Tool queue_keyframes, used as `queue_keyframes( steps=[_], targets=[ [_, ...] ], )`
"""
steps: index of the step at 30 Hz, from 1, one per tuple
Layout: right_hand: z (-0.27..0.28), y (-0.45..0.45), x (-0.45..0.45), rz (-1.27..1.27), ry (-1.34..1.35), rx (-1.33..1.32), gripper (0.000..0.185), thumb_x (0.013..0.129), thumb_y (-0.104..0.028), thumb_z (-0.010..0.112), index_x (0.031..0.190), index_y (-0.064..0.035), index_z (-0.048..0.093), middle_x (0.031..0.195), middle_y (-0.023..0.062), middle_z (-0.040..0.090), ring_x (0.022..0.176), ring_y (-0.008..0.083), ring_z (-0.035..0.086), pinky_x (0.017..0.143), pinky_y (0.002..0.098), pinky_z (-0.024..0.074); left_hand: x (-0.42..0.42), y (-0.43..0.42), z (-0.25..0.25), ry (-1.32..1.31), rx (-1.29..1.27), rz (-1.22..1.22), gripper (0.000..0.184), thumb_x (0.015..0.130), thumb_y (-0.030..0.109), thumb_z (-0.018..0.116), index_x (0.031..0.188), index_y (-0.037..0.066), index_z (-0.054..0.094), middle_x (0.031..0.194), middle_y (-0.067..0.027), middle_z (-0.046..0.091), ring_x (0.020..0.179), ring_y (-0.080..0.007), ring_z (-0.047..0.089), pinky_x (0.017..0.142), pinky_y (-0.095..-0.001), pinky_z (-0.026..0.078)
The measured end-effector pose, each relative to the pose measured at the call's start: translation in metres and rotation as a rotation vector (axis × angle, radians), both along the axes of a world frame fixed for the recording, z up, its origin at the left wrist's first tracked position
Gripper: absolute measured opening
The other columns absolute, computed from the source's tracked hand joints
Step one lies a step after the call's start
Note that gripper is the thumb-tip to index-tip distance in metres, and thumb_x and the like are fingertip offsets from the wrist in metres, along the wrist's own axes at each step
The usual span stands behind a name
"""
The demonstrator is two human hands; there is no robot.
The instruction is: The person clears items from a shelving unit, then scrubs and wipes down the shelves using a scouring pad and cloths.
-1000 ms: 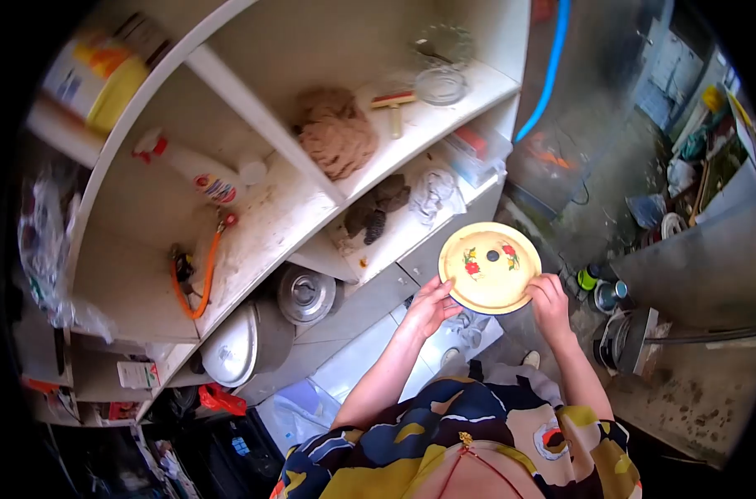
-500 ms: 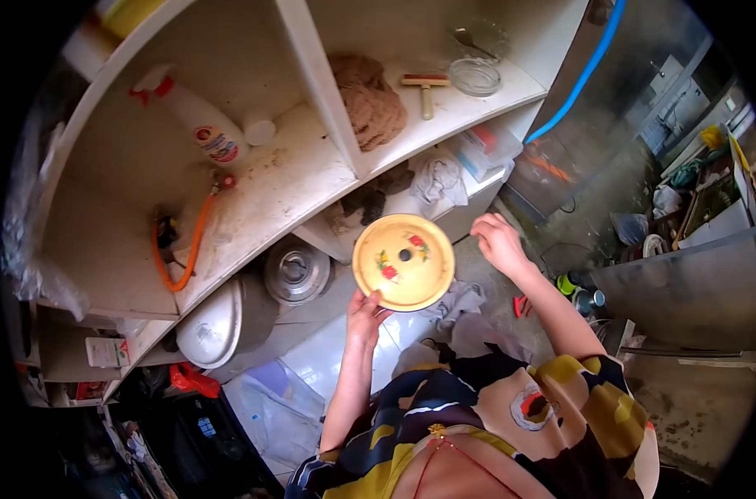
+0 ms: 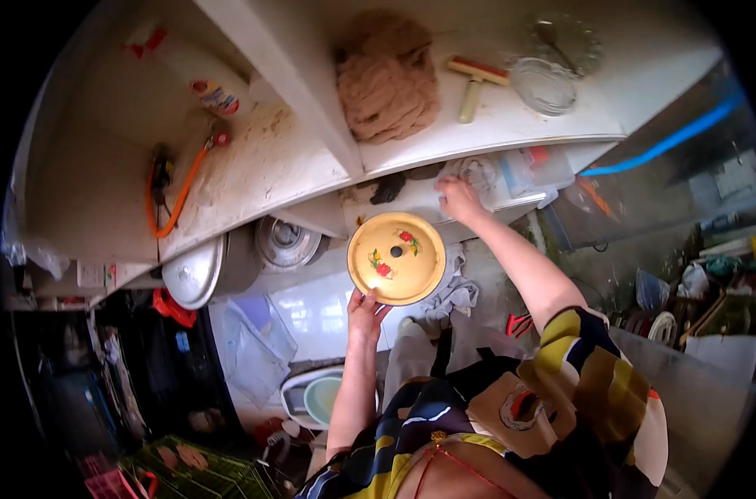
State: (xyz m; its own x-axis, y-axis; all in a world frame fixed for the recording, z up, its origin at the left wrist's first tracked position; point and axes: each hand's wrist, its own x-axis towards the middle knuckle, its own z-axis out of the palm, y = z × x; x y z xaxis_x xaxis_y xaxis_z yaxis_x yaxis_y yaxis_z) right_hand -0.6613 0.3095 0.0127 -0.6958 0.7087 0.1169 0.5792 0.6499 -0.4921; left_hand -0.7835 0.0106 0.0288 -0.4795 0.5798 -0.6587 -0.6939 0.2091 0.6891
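My left hand (image 3: 365, 314) grips the lower rim of a round yellow enamel lid (image 3: 376, 279), thumb on its upper face. The lid has a dark knob in the middle and red flowers with green leaves. My right hand (image 3: 462, 200) reaches to the lower shelf, over the near left part of a crumpled white cloth (image 3: 480, 170). Its fingers are bent, but whether they grip the cloth cannot be made out. A dark rag (image 3: 387, 189) lies left of that hand on the same shelf.
On the upper shelf lie a brown cloth (image 3: 390, 83), a small squeegee-like tool (image 3: 475, 79), a glass dish (image 3: 544, 87), a spray bottle (image 3: 216, 96) and an orange hose (image 3: 187, 200). Below stand a large metal pot (image 3: 193, 273) and a lidded pot (image 3: 286, 241). A grey cloth (image 3: 457, 291) lies on the floor.
My right hand has moved up and left, from beside the lid to the white cloth on the lower shelf. My left hand still holds the lid. The view has shifted.
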Motion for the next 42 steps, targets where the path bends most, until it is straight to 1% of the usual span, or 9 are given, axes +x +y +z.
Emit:
queue_keyframes(
  steps=[11, 18, 22, 24, 26, 30, 32, 36, 42],
  targets=[
    [-0.075, 0.072, -0.078, -0.158, -0.325, -0.014, 0.049, 0.082, -0.028, 0.057, 0.126, -0.0062, 0.05, 0.129, 0.0184, 0.049, 0.12, 0.0338, 0.046, 0.102, 0.0391, 0.0354, 0.01, 0.024, -0.064, -0.105, -0.02, 0.105, 0.025, 0.096, 0.013, 0.044, 0.121, 0.016, 0.05, 0.106, -0.0038, 0.062, 0.089, -0.0166, 0.063, 0.069, -0.0326, 0.055],
    [-0.039, 0.05, -0.071, -0.144, -0.245, 0.048, 0.051, 0.079, -0.028, 0.058, 0.124, -0.0056, 0.051, 0.127, 0.0206, 0.05, 0.119, 0.0379, 0.045, 0.102, 0.0433, 0.0336, 0.007, 0.07, -0.105, -0.208, 0.02, 0.236, 0.028, 0.095, 0.009, 0.045, 0.123, 0.015, 0.045, 0.108, -0.0041, 0.059, 0.086, -0.0175, 0.062, 0.065, -0.0314, 0.056],
    [-0.049, 0.052, -0.042, -0.117, -0.27, 0.197, 0.046, 0.073, -0.021, 0.062, 0.114, -0.0023, 0.057, 0.112, 0.0211, 0.058, 0.107, 0.0404, 0.051, 0.094, 0.0484, 0.0388, -0.003, 0.106, -0.118, 0.106, -0.027, 0.253, 0.023, 0.093, 0.01, 0.046, 0.115, 0.006, 0.051, 0.099, -0.0112, 0.063, 0.084, -0.0222, 0.064, 0.063, -0.0325, 0.055],
    [-0.048, 0.051, -0.036, -0.102, -0.25, 0.109, 0.041, 0.071, -0.019, 0.063, 0.108, -0.0019, 0.06, 0.106, 0.0213, 0.06, 0.1, 0.0395, 0.054, 0.09, 0.0481, 0.0407, -0.019, 0.118, -0.14, 0.711, -0.3, -0.419, 0.023, 0.092, 0.019, 0.048, 0.098, 0.0, 0.058, 0.082, -0.0196, 0.065, 0.071, -0.0272, 0.066, 0.062, -0.0359, 0.054],
    [-0.047, 0.041, -0.037, -0.063, -0.157, 0.219, 0.047, 0.072, -0.019, 0.063, 0.115, -0.0021, 0.057, 0.114, 0.0229, 0.057, 0.107, 0.0399, 0.053, 0.094, 0.047, 0.0401, -0.017, 0.13, -0.171, 0.619, -0.242, -0.376, 0.031, 0.091, 0.024, 0.047, 0.09, -0.004, 0.059, 0.075, -0.0235, 0.064, 0.063, -0.0335, 0.065, 0.064, -0.0412, 0.053],
    [-0.073, 0.063, -0.052, -0.131, -0.287, 0.214, 0.052, 0.083, -0.035, 0.052, 0.126, -0.0062, 0.05, 0.13, 0.02, 0.048, 0.124, 0.0376, 0.039, 0.105, 0.044, 0.0293, -0.029, 0.126, -0.084, 0.582, -0.361, -0.556, 0.04, 0.09, 0.031, 0.048, 0.095, -0.007, 0.059, 0.081, -0.0257, 0.065, 0.07, -0.0398, 0.064, 0.069, -0.046, 0.051],
    [-0.058, 0.082, -0.059, -0.08, -0.157, -0.066, 0.062, 0.083, -0.038, 0.058, 0.137, -0.013, 0.039, 0.143, 0.0184, 0.033, 0.133, 0.035, 0.028, 0.11, 0.0414, 0.0198, -0.034, 0.117, -0.109, 0.698, -0.383, -0.581, 0.04, 0.09, 0.033, 0.049, 0.099, -0.005, 0.059, 0.084, -0.0244, 0.065, 0.076, -0.0386, 0.064, 0.072, -0.045, 0.051],
    [-0.053, 0.104, -0.071, -0.138, -0.276, 0.054, 0.057, 0.084, -0.035, 0.058, 0.133, -0.0104, 0.043, 0.139, 0.0185, 0.039, 0.129, 0.0346, 0.034, 0.108, 0.0405, 0.0247, -0.036, 0.08, -0.105, 1.036, -0.361, -0.545, 0.043, 0.088, 0.033, 0.056, 0.115, 0.0, 0.055, 0.089, -0.02, 0.065, 0.074, -0.0271, 0.066, 0.064, -0.0356, 0.052],
    [-0.013, 0.055, -0.087, -0.073, -0.326, 0.232, 0.05, 0.084, -0.03, 0.056, 0.127, -0.0064, 0.049, 0.133, 0.0186, 0.046, 0.123, 0.0341, 0.043, 0.104, 0.0392, 0.032, -0.055, 0.02, 0.024, 0.952, -0.129, -0.1, 0.025, 0.086, 0.017, 0.061, 0.107, 0.002, 0.06, 0.083, -0.0135, 0.065, 0.076, -0.0217, 0.063, 0.069, -0.0306, 0.049]
  ],
)
